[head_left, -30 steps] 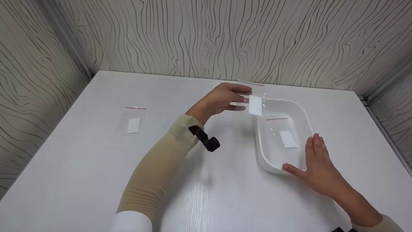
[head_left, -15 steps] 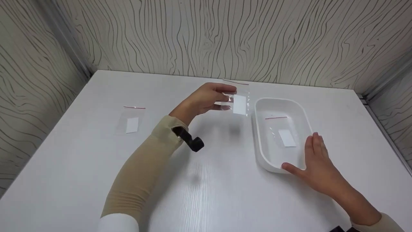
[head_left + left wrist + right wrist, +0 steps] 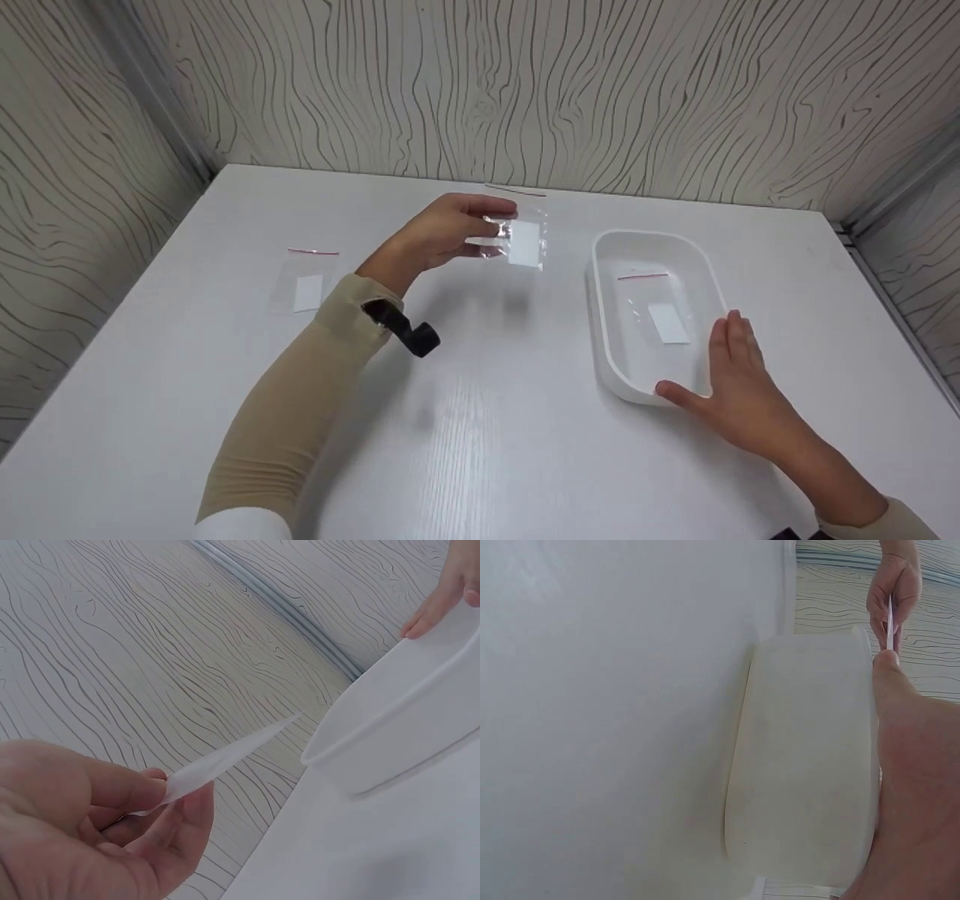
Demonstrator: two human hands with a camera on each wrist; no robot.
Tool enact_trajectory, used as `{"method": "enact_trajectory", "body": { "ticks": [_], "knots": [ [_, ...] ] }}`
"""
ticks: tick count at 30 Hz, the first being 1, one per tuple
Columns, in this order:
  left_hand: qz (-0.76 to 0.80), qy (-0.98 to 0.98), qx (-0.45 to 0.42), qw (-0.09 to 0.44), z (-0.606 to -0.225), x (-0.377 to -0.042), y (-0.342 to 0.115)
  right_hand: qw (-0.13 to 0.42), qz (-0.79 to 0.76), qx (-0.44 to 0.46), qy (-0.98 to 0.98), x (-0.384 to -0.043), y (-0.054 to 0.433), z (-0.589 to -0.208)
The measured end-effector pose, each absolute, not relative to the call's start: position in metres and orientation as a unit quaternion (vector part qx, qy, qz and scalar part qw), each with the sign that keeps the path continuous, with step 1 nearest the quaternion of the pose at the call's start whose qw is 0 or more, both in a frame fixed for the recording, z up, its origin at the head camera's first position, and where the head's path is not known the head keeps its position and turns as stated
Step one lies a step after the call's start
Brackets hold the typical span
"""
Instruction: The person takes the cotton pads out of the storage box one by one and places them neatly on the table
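Note:
In the head view my left hand point(image 3: 446, 231) pinches a clear zip-lock bag point(image 3: 525, 244) with a white label, raised above the table. The left wrist view shows the bag point(image 3: 225, 757) nearly edge-on between thumb and fingers. My right hand point(image 3: 754, 401) rests on the near right corner of a white plastic container point(image 3: 596, 315), its fingers straight along the rim and the thumb on the near edge. A second zip-lock bag point(image 3: 667, 322) with a red strip lies inside the container. On the table at left lies a third such bag point(image 3: 307, 292).
The white table point(image 3: 480, 465) meets a wall panel point(image 3: 487, 97) with wood-grain lines at its far edge. Side panels and metal corner posts point(image 3: 150, 90) stand left and right. A black wrist mount point(image 3: 405, 328) juts from my left sleeve.
My left hand, with its zip-lock bag, has moved left, from over the container's far left rim to above the table. My right hand and the container have stayed in place.

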State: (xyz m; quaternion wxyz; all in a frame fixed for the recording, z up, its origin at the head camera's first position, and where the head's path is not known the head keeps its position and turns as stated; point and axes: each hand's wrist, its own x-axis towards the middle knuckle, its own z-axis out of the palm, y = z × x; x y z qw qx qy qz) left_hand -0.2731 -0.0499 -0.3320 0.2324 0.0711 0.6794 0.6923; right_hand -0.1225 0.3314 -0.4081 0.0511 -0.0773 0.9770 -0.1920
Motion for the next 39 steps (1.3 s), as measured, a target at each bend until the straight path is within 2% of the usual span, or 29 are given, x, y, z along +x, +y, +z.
{"method": "enact_trajectory", "body": {
  "ticks": [21,39],
  "knots": [
    [0.678,0.702,0.044,0.213,-0.340,-0.267,-0.103,0.055,-0.195,-0.073,0.977,-0.120,0.330,-0.406],
    [0.650,0.726,0.030,0.222,-0.349,-0.261,-0.141,0.054,-0.193,-0.073,0.977,-0.120,0.329,-0.406]
  ]
}}
